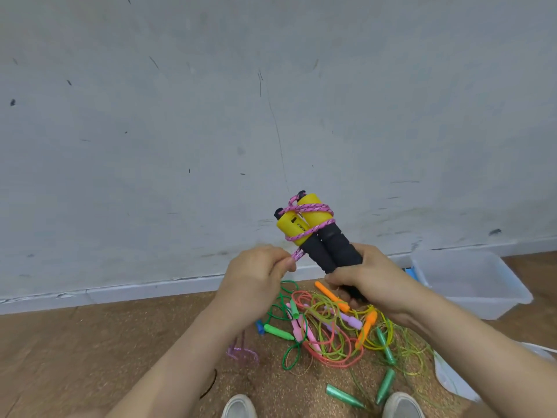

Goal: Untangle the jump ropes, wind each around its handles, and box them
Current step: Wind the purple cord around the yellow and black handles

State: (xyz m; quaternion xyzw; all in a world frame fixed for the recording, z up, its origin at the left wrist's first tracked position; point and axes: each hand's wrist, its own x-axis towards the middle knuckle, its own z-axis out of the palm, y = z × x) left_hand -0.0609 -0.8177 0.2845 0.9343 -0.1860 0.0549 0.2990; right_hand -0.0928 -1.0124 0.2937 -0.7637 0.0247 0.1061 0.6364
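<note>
Up before the wall (180,146), the right hand (367,279) grips two yellow-topped handles (319,236) together (pink rope (304,209) wound round them). The left hand (256,276) pinches the rope's loose part. Below, tangled ropes (325,336) lie on the brown floor (120,342); the clear box (494,306) sits right, by the wall's bottom edge.

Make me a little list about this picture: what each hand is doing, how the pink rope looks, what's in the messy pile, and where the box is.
left hand: pinches the loose end of the pink rope
right hand: grips the two handles together by their black ends
winding: a few pink turns around the yellow tops
pile: tangled green, orange, pink and yellow ropes, below both hands
box: clear plastic, to the right of the pile
</note>
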